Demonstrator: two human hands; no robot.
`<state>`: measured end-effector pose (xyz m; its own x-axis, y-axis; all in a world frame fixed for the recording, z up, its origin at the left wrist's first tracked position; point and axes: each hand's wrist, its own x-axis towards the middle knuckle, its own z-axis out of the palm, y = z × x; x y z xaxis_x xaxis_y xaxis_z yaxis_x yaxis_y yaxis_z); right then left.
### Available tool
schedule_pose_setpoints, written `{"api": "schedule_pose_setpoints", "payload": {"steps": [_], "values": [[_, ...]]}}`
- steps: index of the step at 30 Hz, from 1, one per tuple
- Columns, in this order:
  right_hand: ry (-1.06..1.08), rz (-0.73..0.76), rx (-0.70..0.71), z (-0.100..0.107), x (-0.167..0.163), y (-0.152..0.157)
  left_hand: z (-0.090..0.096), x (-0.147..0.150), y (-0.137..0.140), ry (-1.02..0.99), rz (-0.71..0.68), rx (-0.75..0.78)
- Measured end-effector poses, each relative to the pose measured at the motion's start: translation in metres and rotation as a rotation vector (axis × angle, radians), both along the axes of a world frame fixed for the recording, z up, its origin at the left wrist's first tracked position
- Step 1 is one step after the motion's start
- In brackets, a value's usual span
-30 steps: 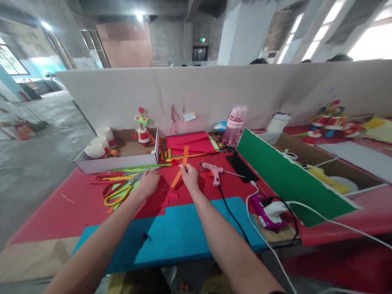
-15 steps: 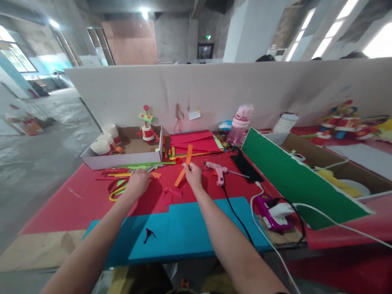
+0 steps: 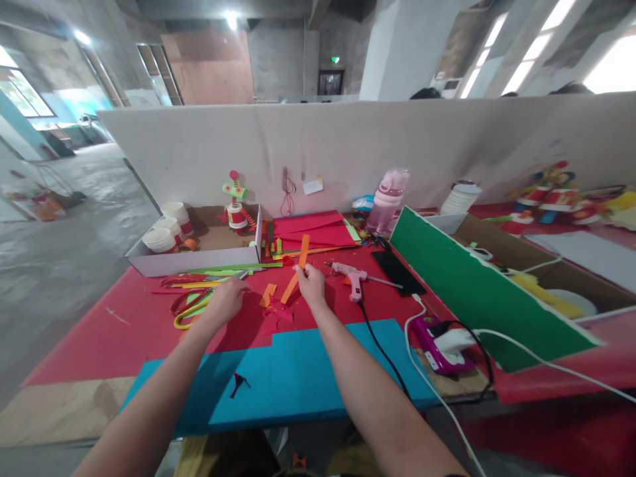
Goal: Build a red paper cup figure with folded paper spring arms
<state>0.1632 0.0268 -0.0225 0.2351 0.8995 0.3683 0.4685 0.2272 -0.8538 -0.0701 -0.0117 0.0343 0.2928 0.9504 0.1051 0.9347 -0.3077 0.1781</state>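
While pinching a slanted orange strip (image 3: pixel 304 246) in the right hand (image 3: pixel 312 285) over the red table (image 3: pixel 99 331), held the left hand (image 3: pixel 226 301) beside the scissors (image 3: pixel 177 322); could not tell its grip. Had an orange scrap (image 3: pixel 269 294) between both hands, touching red bits (image 3: pixel 279 310). Saw the glue gun (image 3: pixel 354 281) right of the strip, the phone (image 3: pixel 397 270) just past, blue card (image 3: pixel 298 377) nearer, and, beyond the left hand, a box (image 3: pixel 199 261) with cups (image 3: pixel 163 240) and a figure (image 3: pixel 236 215).
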Motion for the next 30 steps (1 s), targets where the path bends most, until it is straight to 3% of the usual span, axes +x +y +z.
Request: {"api": "schedule_pose_setpoints", "payload": {"steps": [7,11,14,17,19,23,27,30], "values": [[-0.010,-0.010,-0.003,-0.001,0.001,0.001,-0.011,0.041,0.009,0.025,-0.092,-0.005],[-0.001,-0.010,0.009,-0.003,0.001,0.002,-0.007,0.038,0.006,-0.057,-0.200,-0.090],[0.039,-0.004,0.005,-0.004,0.001,0.002,0.000,0.019,0.008,-0.022,-0.061,0.003],[0.068,-0.009,0.002,-0.004,0.002,0.003,-0.001,0.007,0.006,0.167,0.045,0.012],[0.079,-0.020,0.005,-0.005,0.003,0.004,-0.005,0.011,-0.001,0.212,0.040,-0.006],[0.149,-0.018,-0.003,-0.009,0.005,0.008,-0.004,0.029,-0.014,-0.004,-0.083,-0.129],[0.224,-0.012,-0.026,-0.014,0.007,0.010,0.005,0.038,0.002,0.015,-0.036,-0.057],[0.281,0.008,-0.028,-0.016,0.008,0.010,-0.001,0.045,0.015,0.127,-0.040,-0.053]]}}
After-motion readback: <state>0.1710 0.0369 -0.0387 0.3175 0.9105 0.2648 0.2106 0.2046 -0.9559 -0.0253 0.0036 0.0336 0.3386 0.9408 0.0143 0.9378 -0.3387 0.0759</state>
